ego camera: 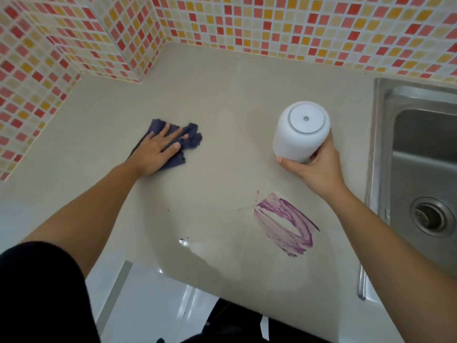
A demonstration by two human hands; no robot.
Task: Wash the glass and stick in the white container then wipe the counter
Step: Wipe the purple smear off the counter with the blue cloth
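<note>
The left hand (158,151) lies flat with fingers spread on a dark blue cloth (184,139), pressing it to the beige counter (210,90) at about ten o'clock from the middle of the view — nothing is pinched, the palm simply bears down. The right hand (314,167) is closed around the lower part of a white container (300,131) at about two o'clock, held tipped so its flat end with a small centre hole faces the camera; it sits just beside the steel sink (420,149). Whether the glass and stick are inside cannot be told. The container looks like smooth, light plastic, likely slick if wet, so a full wrap round its body seems safest. The cloth is soft and limp and should drag best under a flat palm. A purple smear (284,224) at about five o'clock remains on the counter, well apart from the cloth. No brand, label or writing can be read anywhere.
</note>
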